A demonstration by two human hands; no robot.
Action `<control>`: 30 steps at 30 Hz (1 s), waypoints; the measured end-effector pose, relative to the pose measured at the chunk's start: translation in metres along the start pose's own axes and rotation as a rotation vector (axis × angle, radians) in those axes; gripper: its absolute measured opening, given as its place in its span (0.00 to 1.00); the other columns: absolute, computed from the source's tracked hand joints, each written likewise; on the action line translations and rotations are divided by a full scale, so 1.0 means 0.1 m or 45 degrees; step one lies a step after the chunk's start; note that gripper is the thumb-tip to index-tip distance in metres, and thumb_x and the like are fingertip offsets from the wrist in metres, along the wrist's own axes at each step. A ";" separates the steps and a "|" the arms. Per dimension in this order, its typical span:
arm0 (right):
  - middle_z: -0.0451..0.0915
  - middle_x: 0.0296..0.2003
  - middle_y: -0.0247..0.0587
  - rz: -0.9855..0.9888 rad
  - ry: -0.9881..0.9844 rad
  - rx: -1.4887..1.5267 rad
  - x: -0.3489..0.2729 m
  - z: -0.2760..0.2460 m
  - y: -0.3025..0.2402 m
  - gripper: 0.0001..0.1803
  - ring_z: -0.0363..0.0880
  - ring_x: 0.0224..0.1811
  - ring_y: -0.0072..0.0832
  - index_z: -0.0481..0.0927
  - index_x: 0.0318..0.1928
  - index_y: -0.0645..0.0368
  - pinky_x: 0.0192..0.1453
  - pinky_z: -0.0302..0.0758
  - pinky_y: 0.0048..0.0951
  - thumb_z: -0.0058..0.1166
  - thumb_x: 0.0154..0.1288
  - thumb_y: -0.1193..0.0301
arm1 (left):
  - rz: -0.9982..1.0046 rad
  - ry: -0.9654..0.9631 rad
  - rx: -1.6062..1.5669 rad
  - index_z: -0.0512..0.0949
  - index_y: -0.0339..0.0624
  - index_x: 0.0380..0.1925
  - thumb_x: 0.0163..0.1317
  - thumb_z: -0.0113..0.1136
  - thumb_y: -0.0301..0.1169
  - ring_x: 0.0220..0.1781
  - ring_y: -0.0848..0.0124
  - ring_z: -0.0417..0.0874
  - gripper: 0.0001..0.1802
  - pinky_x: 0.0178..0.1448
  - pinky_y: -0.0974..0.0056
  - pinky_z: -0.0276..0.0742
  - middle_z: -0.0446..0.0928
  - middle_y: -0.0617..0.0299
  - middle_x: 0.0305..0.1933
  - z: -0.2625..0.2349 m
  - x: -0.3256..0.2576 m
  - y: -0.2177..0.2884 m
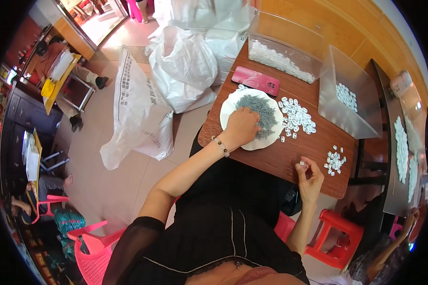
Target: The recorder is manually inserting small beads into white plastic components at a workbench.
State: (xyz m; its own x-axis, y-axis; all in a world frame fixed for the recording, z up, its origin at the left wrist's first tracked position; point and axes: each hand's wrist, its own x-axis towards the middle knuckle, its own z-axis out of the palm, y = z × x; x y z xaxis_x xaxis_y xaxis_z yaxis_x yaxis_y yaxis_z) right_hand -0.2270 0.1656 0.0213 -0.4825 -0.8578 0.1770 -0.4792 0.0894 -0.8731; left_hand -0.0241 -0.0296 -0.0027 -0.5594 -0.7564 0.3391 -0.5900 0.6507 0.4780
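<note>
My left hand (242, 126) reaches into a pile of thin grey nail-like pieces (267, 116), its fingers curled down on them; what is between the fingertips is hidden. The pile lies on a white scalloped plate (228, 107). Near the table's front edge, my right hand (310, 180) pinches a small white plastic clip (302, 163) between thumb and finger. Beside the plate's right rim is a heap of similar white clips (297, 118). A smaller, looser group of white clips (335, 162) sits to the right of my right hand.
A pink phone (256, 80) lies behind the plate on the brown table (276, 159). Two clear bins, one at the back (285, 33) and one at the right (349, 116), contain white pieces. White sacks (142, 114) stand left; a red stool (335, 237) is at right. Other people sit nearby.
</note>
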 end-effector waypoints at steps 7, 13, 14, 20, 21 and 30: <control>0.76 0.29 0.29 -0.001 -0.062 -0.020 -0.03 0.07 0.00 0.07 0.70 0.34 0.17 0.83 0.40 0.65 0.41 0.68 0.19 0.59 0.63 0.75 | -0.049 -0.104 0.074 0.78 0.44 0.25 0.55 0.62 0.30 0.41 0.54 0.78 0.04 0.42 0.54 0.75 0.76 0.55 0.32 0.05 0.05 0.04; 0.79 0.27 0.39 -0.126 -0.011 -0.070 -0.02 0.11 -0.06 0.05 0.73 0.29 0.24 0.84 0.37 0.63 0.37 0.71 0.25 0.60 0.61 0.75 | -0.067 0.082 -0.260 0.76 0.38 0.27 0.57 0.57 0.27 0.38 0.50 0.78 0.04 0.41 0.51 0.73 0.76 0.49 0.30 -0.02 0.03 -0.01; 0.78 0.27 0.35 -0.088 -0.024 -0.067 -0.02 0.10 -0.04 0.05 0.71 0.30 0.20 0.83 0.38 0.64 0.37 0.69 0.22 0.59 0.62 0.75 | -0.050 0.094 -0.292 0.76 0.36 0.30 0.59 0.56 0.26 0.37 0.49 0.78 0.04 0.41 0.52 0.73 0.78 0.47 0.31 -0.03 0.04 0.00; 0.77 0.28 0.29 -0.028 -0.034 0.047 0.10 0.19 -0.16 0.06 0.68 0.30 0.16 0.83 0.40 0.64 0.36 0.67 0.18 0.57 0.64 0.77 | -0.183 0.046 -0.470 0.76 0.33 0.32 0.64 0.52 0.27 0.36 0.45 0.79 0.08 0.41 0.50 0.72 0.78 0.42 0.31 -0.10 0.04 0.07; 0.77 0.28 0.30 -0.149 -0.061 0.004 0.14 0.22 -0.19 0.06 0.69 0.30 0.16 0.83 0.41 0.63 0.36 0.67 0.18 0.57 0.64 0.77 | -0.195 0.036 -0.520 0.75 0.32 0.32 0.65 0.52 0.28 0.35 0.46 0.79 0.08 0.40 0.51 0.72 0.78 0.43 0.31 -0.11 0.04 0.09; 0.80 0.30 0.37 -0.342 -0.099 0.167 0.36 0.55 -0.46 0.07 0.75 0.28 0.20 0.83 0.40 0.60 0.32 0.71 0.21 0.61 0.60 0.77 | -0.108 -0.328 -1.114 0.74 0.33 0.30 0.68 0.51 0.28 0.25 0.68 0.73 0.09 0.31 0.63 0.68 0.74 0.54 0.22 -0.17 -0.11 0.46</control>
State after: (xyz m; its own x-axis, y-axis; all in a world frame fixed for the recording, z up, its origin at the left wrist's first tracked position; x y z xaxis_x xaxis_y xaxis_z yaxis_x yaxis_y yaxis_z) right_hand -0.1817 0.1023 0.0430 -0.2914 -0.8785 0.3785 -0.4806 -0.2077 -0.8520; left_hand -0.0349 0.0076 0.0294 -0.7089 -0.6925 0.1338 -0.0423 0.2311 0.9720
